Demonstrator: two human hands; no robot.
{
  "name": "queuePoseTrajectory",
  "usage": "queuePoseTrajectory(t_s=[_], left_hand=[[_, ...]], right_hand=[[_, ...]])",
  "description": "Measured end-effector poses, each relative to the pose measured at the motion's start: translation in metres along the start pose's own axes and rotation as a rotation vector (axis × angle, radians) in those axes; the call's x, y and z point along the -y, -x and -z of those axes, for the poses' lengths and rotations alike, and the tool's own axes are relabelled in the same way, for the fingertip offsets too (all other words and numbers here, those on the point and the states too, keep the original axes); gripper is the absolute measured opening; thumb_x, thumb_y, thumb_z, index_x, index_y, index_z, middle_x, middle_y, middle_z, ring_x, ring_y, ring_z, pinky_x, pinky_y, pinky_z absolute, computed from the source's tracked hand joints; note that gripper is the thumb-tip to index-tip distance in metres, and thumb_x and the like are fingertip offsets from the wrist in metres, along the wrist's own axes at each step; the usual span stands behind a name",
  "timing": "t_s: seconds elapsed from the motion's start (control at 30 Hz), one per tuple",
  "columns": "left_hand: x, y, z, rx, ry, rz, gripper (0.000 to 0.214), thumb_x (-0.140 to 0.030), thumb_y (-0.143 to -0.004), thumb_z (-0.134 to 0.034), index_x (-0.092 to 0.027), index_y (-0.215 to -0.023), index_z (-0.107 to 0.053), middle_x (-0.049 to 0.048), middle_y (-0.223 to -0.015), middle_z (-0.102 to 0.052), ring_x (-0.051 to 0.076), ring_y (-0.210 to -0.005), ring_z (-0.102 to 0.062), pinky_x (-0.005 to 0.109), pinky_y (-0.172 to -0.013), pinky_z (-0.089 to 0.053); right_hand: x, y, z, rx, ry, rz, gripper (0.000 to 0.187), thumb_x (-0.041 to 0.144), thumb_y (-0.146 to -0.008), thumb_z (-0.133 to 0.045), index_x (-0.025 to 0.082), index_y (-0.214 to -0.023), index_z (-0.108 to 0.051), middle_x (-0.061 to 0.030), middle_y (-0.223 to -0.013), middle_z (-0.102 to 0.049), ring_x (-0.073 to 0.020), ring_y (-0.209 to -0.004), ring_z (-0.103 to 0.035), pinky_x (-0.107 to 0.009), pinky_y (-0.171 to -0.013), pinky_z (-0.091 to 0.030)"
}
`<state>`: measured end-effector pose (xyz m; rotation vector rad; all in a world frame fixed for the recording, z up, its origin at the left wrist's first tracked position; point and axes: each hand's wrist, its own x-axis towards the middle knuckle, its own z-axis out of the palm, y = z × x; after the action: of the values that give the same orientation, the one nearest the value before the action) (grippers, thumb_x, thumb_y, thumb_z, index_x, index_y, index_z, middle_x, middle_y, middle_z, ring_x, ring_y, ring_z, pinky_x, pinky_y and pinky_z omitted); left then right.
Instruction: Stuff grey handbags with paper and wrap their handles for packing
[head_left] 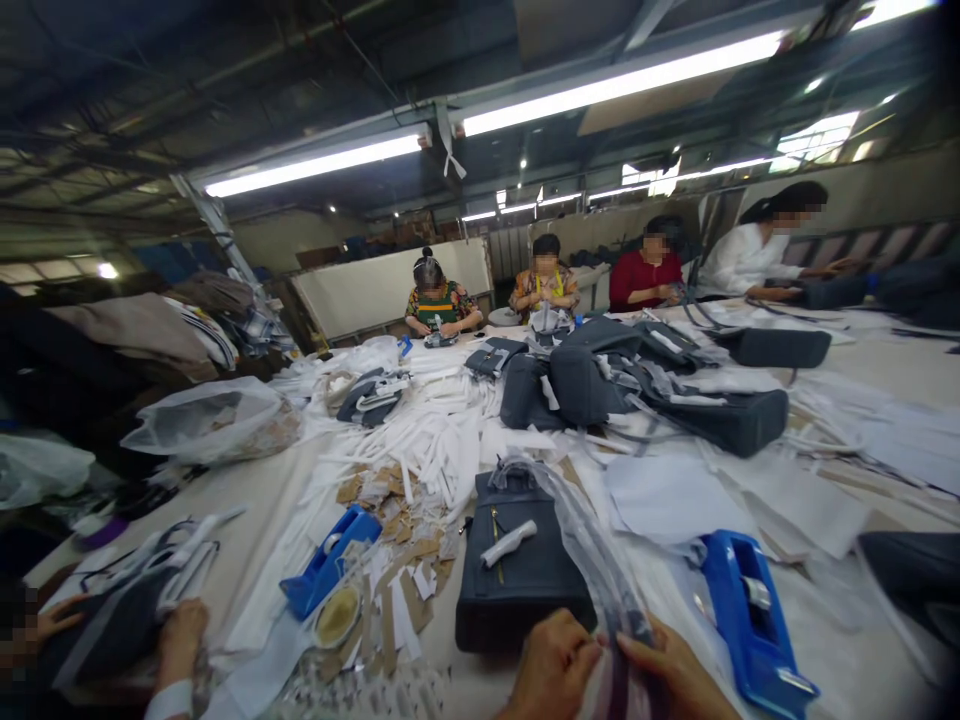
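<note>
A dark backpack (517,580) lies on the table with a front zip and a white paper roll (509,543) on it. From its top handle, a strap wrapped in clear plastic (592,540) runs down toward me. My right hand (675,665) is closed around the lower strap, thumb on top. My left hand (553,662), just below the bag's bottom edge, has its fingers pinched together at the left edge of the plastic wrap. Both hands are partly cut off by the bottom of the picture.
Blue tape dispensers stand left (330,560) and right (754,620) of the bag. Paper rolls (442,450), cardboard scraps (405,540) and more dark bags (585,385) cover the table. A co-worker's hands (182,635) handle a bag at left; several people sit opposite.
</note>
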<state>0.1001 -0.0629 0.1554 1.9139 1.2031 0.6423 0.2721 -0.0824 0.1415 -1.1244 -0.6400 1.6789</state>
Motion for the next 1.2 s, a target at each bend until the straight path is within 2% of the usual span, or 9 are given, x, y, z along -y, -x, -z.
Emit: queuePoseTrajectory(t_s=[0.13, 0.3, 0.43, 0.53, 0.67, 0.73, 0.97, 1.1, 1.2], left_hand=[[0.022, -0.019, 0.041, -0.301, -0.287, 0.052, 0.034, -0.012, -0.084, -0.045, -0.02, -0.114, -0.06, 0.0095, -0.122, -0.056, 0.023, -0.117, -0.046, 0.038, -0.101, -0.033], [0.059, -0.038, 0.064, -0.193, -0.556, 0.184, 0.034, -0.015, -0.084, -0.049, -0.024, -0.113, -0.063, 0.0073, -0.132, -0.053, 0.029, -0.124, -0.043, 0.046, -0.102, -0.033], [0.046, -0.03, 0.06, -0.34, -0.66, 0.317, 0.049, -0.014, -0.081, -0.053, -0.017, -0.13, -0.052, 0.0165, -0.143, -0.039, 0.036, -0.131, -0.034, 0.054, -0.106, -0.026], [0.025, -0.015, 0.049, -0.332, -0.369, 0.203, 0.052, -0.017, -0.083, -0.052, -0.018, -0.135, -0.047, 0.0147, -0.141, -0.042, 0.031, -0.132, -0.035, 0.051, -0.11, -0.026], [0.014, 0.011, 0.018, 0.113, 0.49, 0.221, 0.056, -0.033, -0.076, -0.063, -0.015, -0.128, -0.053, 0.0132, -0.112, -0.064, 0.027, -0.104, -0.059, 0.043, -0.096, -0.043], [0.015, 0.019, 0.002, 0.206, 0.808, 0.255, 0.058, -0.033, -0.069, -0.071, -0.014, -0.123, -0.057, 0.0114, -0.105, -0.068, 0.027, -0.097, -0.063, 0.042, -0.093, -0.045], [0.01, 0.022, 0.0, 0.051, 0.987, 0.303, 0.03, -0.031, -0.068, -0.073, -0.014, -0.092, -0.07, 0.0054, -0.085, -0.069, 0.022, -0.084, -0.062, 0.033, -0.081, -0.048], [0.003, 0.024, 0.019, -0.037, 1.031, 0.299, 0.03, -0.036, -0.073, -0.07, -0.016, -0.094, -0.066, 0.0031, -0.082, -0.066, 0.016, -0.073, -0.059, 0.029, -0.071, -0.049], [0.004, 0.03, 0.05, -0.229, 0.942, 0.345, 0.028, -0.038, -0.076, -0.068, -0.016, -0.093, -0.064, 0.0016, -0.076, -0.065, 0.014, -0.068, -0.058, 0.027, -0.07, -0.05]], right_hand=[[0.006, -0.005, 0.002, -0.029, 0.022, -0.025, 0.037, 0.04, -0.056, -0.079, 0.018, -0.085, -0.071, -0.005, -0.079, -0.071, -0.0226, -0.076, -0.065, -0.029, -0.068, -0.047], [0.01, -0.011, 0.001, 0.018, -0.016, -0.046, 0.037, 0.039, -0.057, -0.08, 0.016, -0.084, -0.069, -0.0057, -0.077, -0.07, -0.0196, -0.071, -0.063, -0.027, -0.064, -0.045], [0.02, -0.004, -0.007, 0.045, 0.014, -0.049, 0.036, 0.036, -0.061, -0.08, 0.016, -0.088, -0.067, -0.0058, -0.08, -0.07, -0.0188, -0.072, -0.062, -0.027, -0.064, -0.044], [0.026, 0.0, -0.015, 0.052, 0.025, -0.028, 0.035, 0.033, -0.062, -0.079, 0.016, -0.091, -0.067, -0.0057, -0.081, -0.07, -0.0183, -0.073, -0.062, -0.026, -0.066, -0.044], [0.023, 0.003, -0.026, 0.077, -0.011, -0.049, 0.034, 0.03, -0.063, -0.079, 0.016, -0.091, -0.066, -0.0049, -0.08, -0.07, -0.0192, -0.073, -0.063, -0.03, -0.07, -0.046], [0.017, 0.003, -0.03, 0.095, -0.014, -0.035, 0.033, 0.029, -0.063, -0.079, 0.016, -0.09, -0.066, -0.0047, -0.079, -0.069, -0.0195, -0.071, -0.063, -0.031, -0.07, -0.047], [0.004, -0.002, -0.031, 0.075, 0.068, 0.0, 0.031, 0.033, -0.069, -0.075, 0.015, -0.094, -0.066, -0.004, -0.079, -0.067, -0.0172, -0.07, -0.059, -0.029, -0.067, -0.045], [0.007, -0.009, -0.023, -0.033, 0.069, 0.029, 0.039, 0.037, -0.07, -0.074, 0.018, -0.102, -0.062, -0.0026, -0.083, -0.065, -0.0115, -0.061, -0.052, -0.025, -0.058, -0.039], [0.014, -0.014, -0.014, -0.09, 0.056, 0.043, 0.043, 0.042, -0.072, -0.073, 0.019, -0.106, -0.059, -0.0022, -0.084, -0.063, -0.0105, -0.059, -0.049, -0.024, -0.053, -0.036]])
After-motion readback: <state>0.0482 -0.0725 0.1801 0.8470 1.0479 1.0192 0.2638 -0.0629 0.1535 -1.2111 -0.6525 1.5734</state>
